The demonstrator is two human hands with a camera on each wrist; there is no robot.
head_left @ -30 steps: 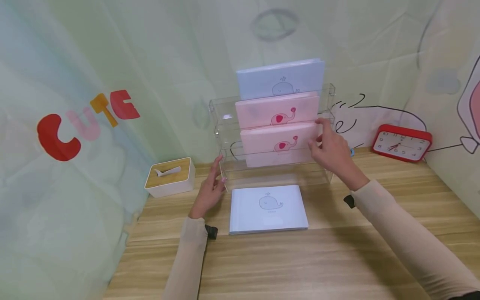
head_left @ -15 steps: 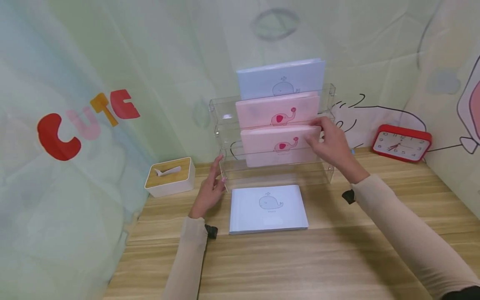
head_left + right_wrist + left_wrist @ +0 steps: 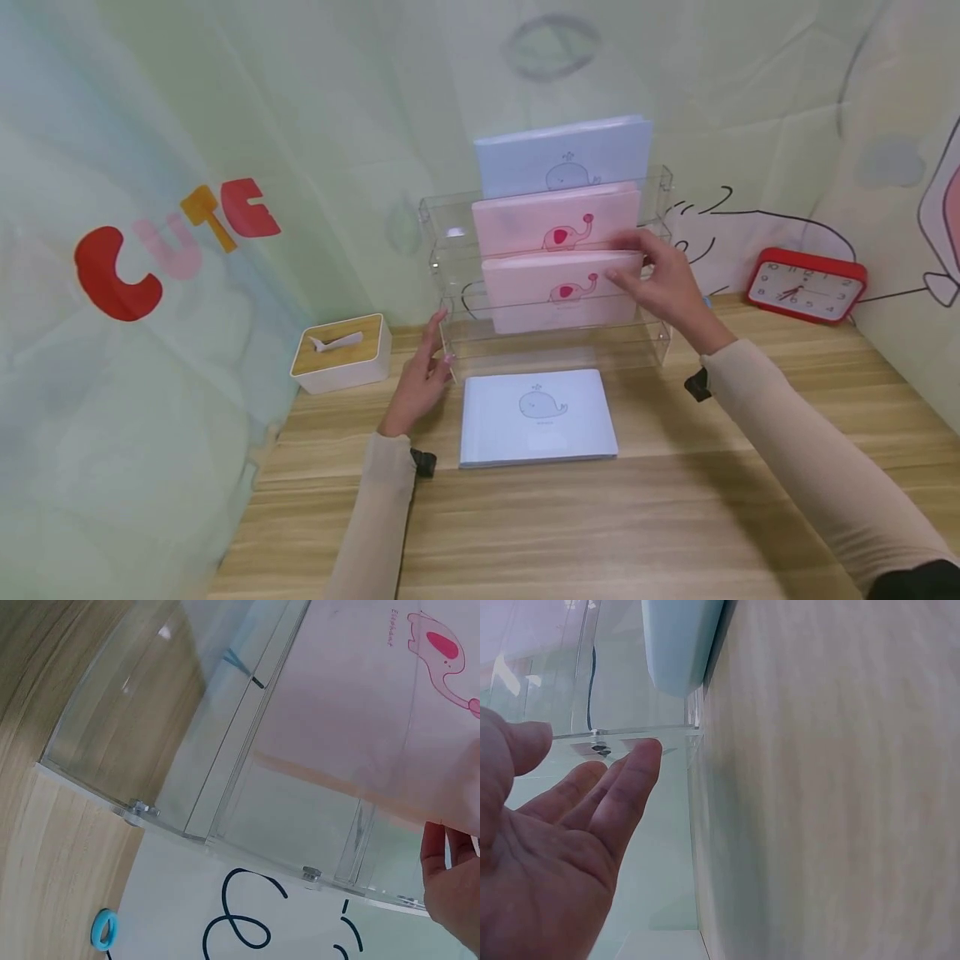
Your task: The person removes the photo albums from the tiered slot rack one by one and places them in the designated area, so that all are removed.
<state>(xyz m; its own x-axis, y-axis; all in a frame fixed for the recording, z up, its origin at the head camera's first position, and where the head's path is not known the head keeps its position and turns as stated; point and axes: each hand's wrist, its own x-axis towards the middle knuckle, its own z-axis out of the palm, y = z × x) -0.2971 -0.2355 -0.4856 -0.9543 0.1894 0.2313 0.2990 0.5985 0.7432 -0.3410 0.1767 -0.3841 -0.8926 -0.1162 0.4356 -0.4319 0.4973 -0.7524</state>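
Note:
My right hand [image 3: 667, 283] pinches the front pink elephant booklet [image 3: 525, 292] near its upper right corner, thumb on the cover and fingers behind. This booklet stands in the lowest tier of a clear stepped acrylic rack [image 3: 465, 337]. Behind it, one tier up, is another pink elephant booklet [image 3: 513, 225]; a blue whale booklet [image 3: 517, 167] occupies the top tier. With fingers nearly straight, my left hand [image 3: 418, 387] touches the rack's left side; the left wrist view shows these fingers [image 3: 634, 791] at the side panel. A white-blue whale booklet [image 3: 495, 433] lies flat before the rack.
Left of the rack sits a white tissue box [image 3: 352, 379] with a wooden lid. A red clock [image 3: 806, 287] stands at the back right. A small blue ring [image 3: 105, 928] lies by the rack's right side. A printed curtain [image 3: 360, 125] hangs directly behind.
My right hand has slid slightly left along the front pink booklet's top edge, its thumb now farther onto the cover. My left hand has stayed put at the rack's side.

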